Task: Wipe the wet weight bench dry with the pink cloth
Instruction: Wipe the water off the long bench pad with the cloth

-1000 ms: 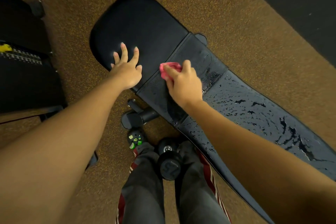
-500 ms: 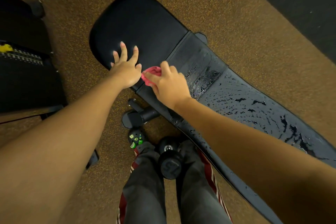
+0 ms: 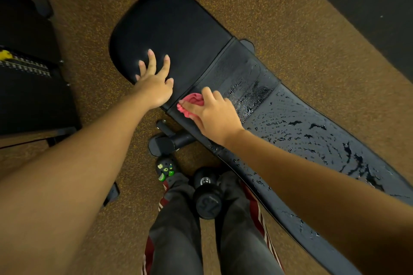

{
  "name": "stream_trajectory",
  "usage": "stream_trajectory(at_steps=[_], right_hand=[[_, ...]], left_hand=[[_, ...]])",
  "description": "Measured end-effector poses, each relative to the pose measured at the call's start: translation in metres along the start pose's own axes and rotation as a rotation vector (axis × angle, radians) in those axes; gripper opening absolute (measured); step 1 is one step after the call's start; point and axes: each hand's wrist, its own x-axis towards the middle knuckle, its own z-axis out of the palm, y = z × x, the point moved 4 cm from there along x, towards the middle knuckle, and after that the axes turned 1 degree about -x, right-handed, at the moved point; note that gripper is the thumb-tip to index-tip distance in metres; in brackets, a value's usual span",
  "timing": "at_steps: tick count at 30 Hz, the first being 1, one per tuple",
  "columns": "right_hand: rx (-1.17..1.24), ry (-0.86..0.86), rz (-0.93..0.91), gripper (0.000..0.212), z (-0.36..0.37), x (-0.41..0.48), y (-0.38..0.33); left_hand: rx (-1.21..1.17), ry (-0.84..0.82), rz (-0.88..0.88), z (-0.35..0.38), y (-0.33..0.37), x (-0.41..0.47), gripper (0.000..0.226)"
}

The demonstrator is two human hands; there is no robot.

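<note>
While our left hand [image 3: 154, 91] lay flat with fingers [image 3: 152, 60] spread on the dry seat pad, bracing the weight bench [image 3: 178, 29], our right hand [image 3: 214, 114] pressed the pink cloth [image 3: 193, 100], its fingers clamped over the bunched fabric, at the near edge of the short middle panel. Beads and streaks of water [image 3: 312, 131] covered the long back pad to the right. We judged that firm, overlapping strokes toward that wet end, refolding the cloth once soaked, would serve best.

Left hand [image 3: 154, 87] splayed, right hand [image 3: 212, 111] curled.
</note>
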Motion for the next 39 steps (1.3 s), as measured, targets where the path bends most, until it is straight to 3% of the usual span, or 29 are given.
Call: stream_trajectory(at_steps=[6, 14, 18, 22, 28, 33, 39], right_hand=[[-0.018, -0.079, -0.157, 0.04, 0.005, -0.026, 0.008], [0.04, -0.125, 0.017, 0.042, -0.004, -0.017, 0.014], [0.028, -0.145, -0.052, 0.04, 0.004, -0.035, 0.008], [0.006, -0.182, -0.103, 0.037, -0.004, -0.039, 0.028], [0.099, -0.075, 0.171, 0.041, -0.015, -0.02, 0.049], [0.145, -0.08, 0.114, 0.039, 0.005, -0.048, 0.014], [0.154, -0.09, 0.15, 0.039, -0.006, -0.061, 0.048]], left_hand=[[0.016, -0.024, 0.017, -0.002, -0.002, 0.0, 0.059], [0.131, -0.045, 0.058, 0.003, -0.006, 0.005, 0.1], [0.179, -0.021, 0.066, 0.005, -0.005, 0.004, 0.112], [0.201, 0.013, 0.082, 0.007, -0.005, 0.006, 0.114], [0.214, 0.041, 0.062, 0.012, -0.005, 0.009, 0.116], [0.199, 0.032, 0.053, 0.013, -0.003, 0.007, 0.116], [0.224, 0.179, 0.154, 0.021, -0.007, -0.008, 0.103]])
